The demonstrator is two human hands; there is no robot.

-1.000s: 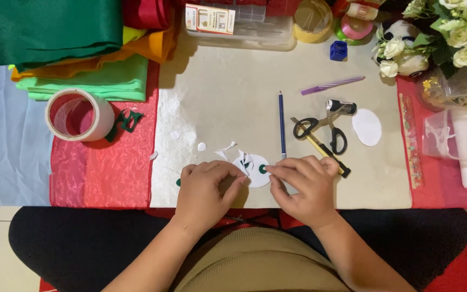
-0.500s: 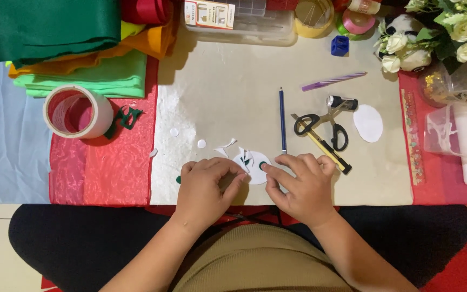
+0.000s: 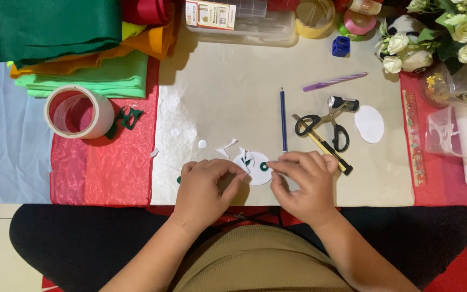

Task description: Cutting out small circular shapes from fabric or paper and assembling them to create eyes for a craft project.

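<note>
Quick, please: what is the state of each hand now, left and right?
Left hand: fingers curled, touching the white round cutout; a real grip cannot be told.
Right hand: fingertips pinched at the same cutout's edge.

Home craft table, felt stack (image 3: 55, 38), scissors (image 3: 325, 127)

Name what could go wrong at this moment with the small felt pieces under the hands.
The tiny green piece on the white circle sits right at the right hand's fingertips, so a nudge might shift it. Loose white scraps lie close by the left hand and could get swept off or mixed in. The scissors lie near the right hand, which might bump them.
</note>
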